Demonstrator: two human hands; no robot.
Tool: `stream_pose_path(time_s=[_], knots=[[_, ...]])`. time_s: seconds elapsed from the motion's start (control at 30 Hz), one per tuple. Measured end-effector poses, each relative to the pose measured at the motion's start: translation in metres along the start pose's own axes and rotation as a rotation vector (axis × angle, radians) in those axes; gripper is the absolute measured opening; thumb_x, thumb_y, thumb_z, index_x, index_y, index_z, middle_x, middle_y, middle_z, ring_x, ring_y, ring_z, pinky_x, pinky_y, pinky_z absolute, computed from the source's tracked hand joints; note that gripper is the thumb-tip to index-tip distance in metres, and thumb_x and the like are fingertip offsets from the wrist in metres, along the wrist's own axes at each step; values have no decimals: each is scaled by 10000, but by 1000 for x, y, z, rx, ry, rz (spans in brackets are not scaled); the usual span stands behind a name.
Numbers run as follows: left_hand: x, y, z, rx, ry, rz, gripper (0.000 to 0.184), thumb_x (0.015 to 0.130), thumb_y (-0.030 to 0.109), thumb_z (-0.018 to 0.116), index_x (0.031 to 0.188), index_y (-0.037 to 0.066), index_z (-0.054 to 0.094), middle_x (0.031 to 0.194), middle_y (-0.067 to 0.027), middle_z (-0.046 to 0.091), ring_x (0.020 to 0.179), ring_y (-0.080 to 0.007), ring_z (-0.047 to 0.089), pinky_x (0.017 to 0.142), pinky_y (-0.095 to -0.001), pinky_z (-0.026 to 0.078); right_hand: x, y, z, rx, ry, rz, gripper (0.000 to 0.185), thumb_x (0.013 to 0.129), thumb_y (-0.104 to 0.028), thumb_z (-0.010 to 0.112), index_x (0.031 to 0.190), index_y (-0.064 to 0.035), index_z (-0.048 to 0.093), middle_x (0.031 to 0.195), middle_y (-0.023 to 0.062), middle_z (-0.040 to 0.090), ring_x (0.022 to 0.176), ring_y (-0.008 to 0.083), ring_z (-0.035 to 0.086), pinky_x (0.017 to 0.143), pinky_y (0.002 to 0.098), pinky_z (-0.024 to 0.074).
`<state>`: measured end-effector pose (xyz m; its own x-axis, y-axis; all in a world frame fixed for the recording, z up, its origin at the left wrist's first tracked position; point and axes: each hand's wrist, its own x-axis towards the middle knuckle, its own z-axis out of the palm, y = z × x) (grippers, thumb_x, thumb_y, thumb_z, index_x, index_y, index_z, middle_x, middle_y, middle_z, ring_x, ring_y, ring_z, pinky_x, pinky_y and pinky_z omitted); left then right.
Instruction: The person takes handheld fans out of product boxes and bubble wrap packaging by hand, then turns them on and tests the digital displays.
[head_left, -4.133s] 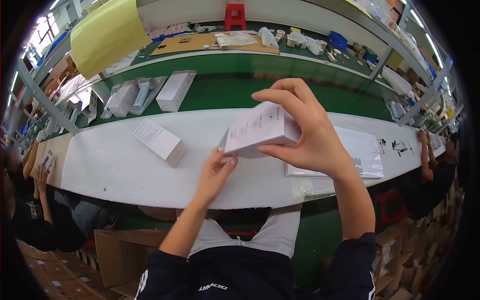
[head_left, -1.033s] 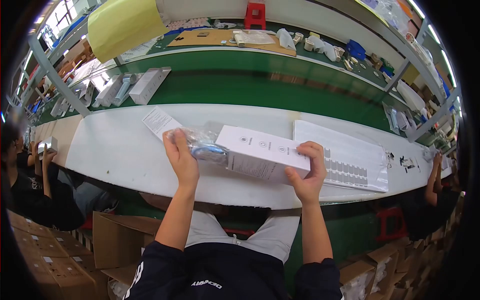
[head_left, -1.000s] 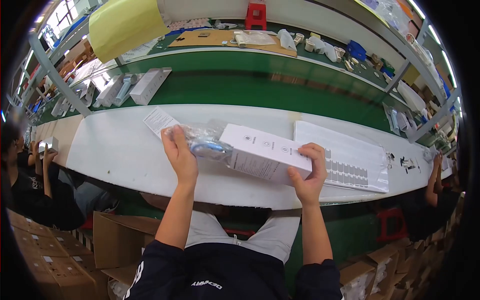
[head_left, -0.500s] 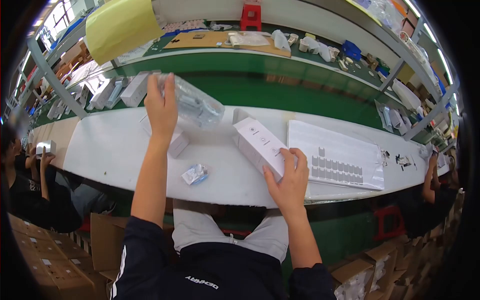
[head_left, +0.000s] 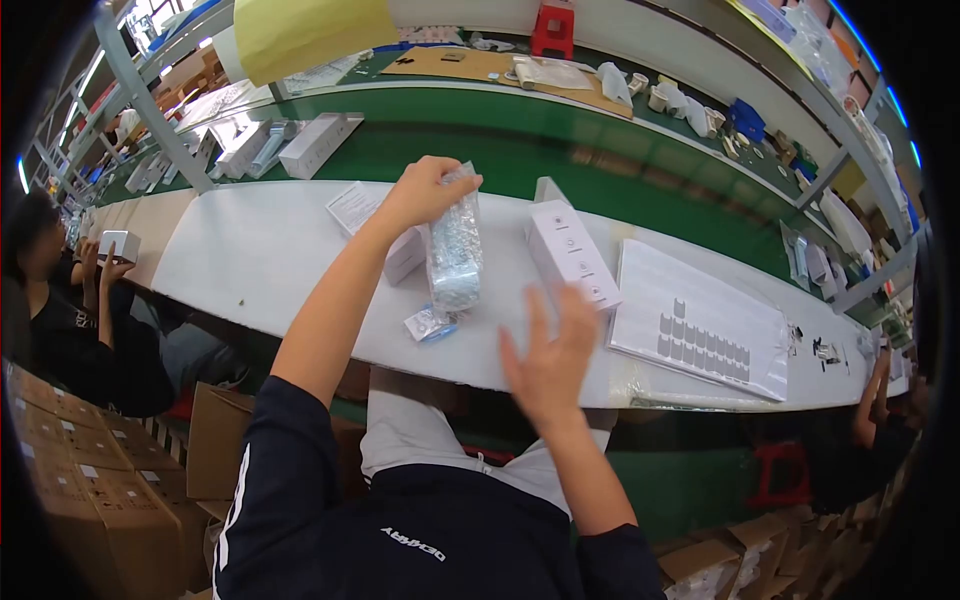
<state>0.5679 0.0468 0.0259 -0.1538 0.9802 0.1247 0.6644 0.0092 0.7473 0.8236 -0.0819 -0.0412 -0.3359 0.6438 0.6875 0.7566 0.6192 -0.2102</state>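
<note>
My left hand [head_left: 432, 190] grips the top of a bubble-wrapped item [head_left: 456, 250], which hangs upright over the white table; what is inside the wrap is hard to make out. Just below it lies a small clear and blue plastic packet [head_left: 430, 324]. With fingers spread and blurred, my right hand [head_left: 552, 350] is empty near the lower end of a white box [head_left: 572, 255] whose far flap stands open. Behind my left forearm, another white box [head_left: 403, 257] is partly hidden.
A white sheet with grey stickers [head_left: 700, 330] lies on the right of the table [head_left: 240, 250]. White boxes [head_left: 318, 145] stand on the green bench at left. Co-workers sit at the left [head_left: 95, 320] and right edges. A yellow sheet [head_left: 315, 40] hangs overhead.
My left hand has brought the bubble-wrapped item to the right and turned it upright. My right hand has let go of the white box. The view has shifted slightly.
</note>
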Motion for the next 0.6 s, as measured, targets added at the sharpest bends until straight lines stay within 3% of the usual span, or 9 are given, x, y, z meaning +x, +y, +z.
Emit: stream_pose_path(time_s=[0.1,0.17,0.27,0.3,0.4,0.43,0.53,0.6], knots=[[24,-17,6,65,-122,21,476,853,440,757,1075,19,746,925,-172,739,850,-273,711,773,-384,554,-15,-36,23,486,-271,-60,579,805,-247,789,1300,-19,593,1286,237,572,1189,402,553,1002,488,454],[39,-28,7,101,-230,3,441,869,426,744,1039,19,744,923,-122,730,836,-218,675,762,-363,538,-14,-50,36,390,-267,-156,516,826,-250,771,1278,-59,609,1298,229,567,1159,367,566,913,475,465],[44,-33,23,198,-318,64,457,871,427,728,1079,20,740,961,-127,726,897,-229,676,807,-365,538,-11,-42,43,376,-271,-192,388,842,-194,745,1193,-75,631,1209,178,590,1057,351,577,827,467,460],[42,-35,26,201,-345,27,512,876,438,714,1182,28,705,1080,-170,721,986,-288,683,884,-400,534,-15,-41,47,396,-293,-177,343,846,-170,735,1162,-76,637,1171,160,599,1020,346,580,804,463,457],[42,-51,36,388,-346,261,585,874,435,706,1288,27,640,1241,-220,673,1108,-367,652,972,-444,508,-23,-30,57,511,-352,-121,200,863,-69,640,1057,-25,618,1044,139,582,948,329,558,800,433,457],[39,-52,38,457,-436,211,631,871,425,722,1339,22,594,1365,-232,603,1234,-398,584,1048,-461,461,-25,-25,58,519,-329,-134,187,854,-52,630,1037,-19,611,1022,136,583,940,323,562,792,420,458],[10,-53,52,643,-12,525,525,890,331,733,1300,26,614,1326,-209,621,1250,-377,564,1062,-443,445,-25,-14,54,539,-237,-156,166,828,-18,611,993,-7,595,967,125,583,919,311,569,777,398,462],[-26,-8,40,372,49,671,429,902,232,729,1272,41,624,1292,-198,628,1237,-373,561,1052,-438,447,-16,-14,42,551,-143,-153,177,810,-21,614,985,-5,591,945,114,583,910,313,569,776,405,465]])
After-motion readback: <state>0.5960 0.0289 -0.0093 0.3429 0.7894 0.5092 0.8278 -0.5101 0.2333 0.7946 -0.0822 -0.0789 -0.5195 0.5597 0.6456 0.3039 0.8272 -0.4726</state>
